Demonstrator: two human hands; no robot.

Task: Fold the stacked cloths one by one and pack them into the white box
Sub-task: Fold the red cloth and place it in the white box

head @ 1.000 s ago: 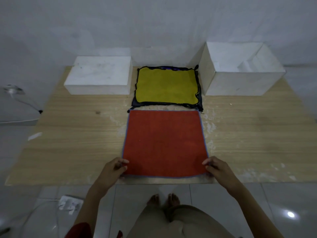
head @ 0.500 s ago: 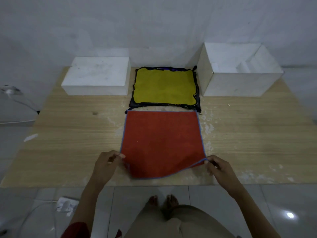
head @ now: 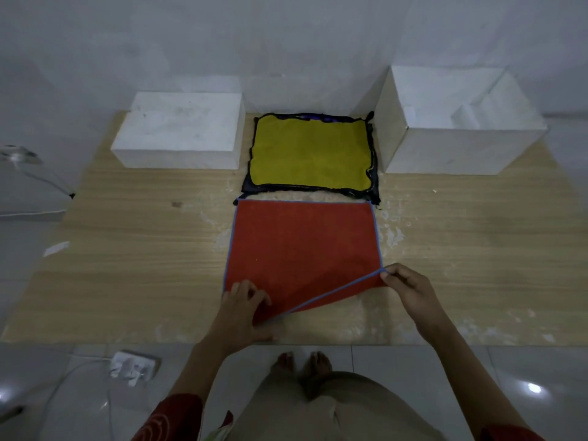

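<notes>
A red cloth [head: 302,246] with a blue hem lies spread on the wooden table [head: 127,249]. My right hand [head: 410,291] pinches its near right corner, lifted off the table and drawn inward, so the near hem runs as a slanted line. My left hand [head: 241,310] holds the near left corner low at the table. Behind the red cloth sits the stack of cloths [head: 310,155], yellow on top with dark edges below. The open white box [head: 458,122] stands at the back right.
A closed white block-like box [head: 178,132] stands at the back left, against the wall. A power strip [head: 133,367] and cables lie on the tiled floor by the table's near edge, next to my bare feet.
Both hands took hold of the red cloth's near corners. The right corner has risen and moved up and inward, turning the near edge into a diagonal.
</notes>
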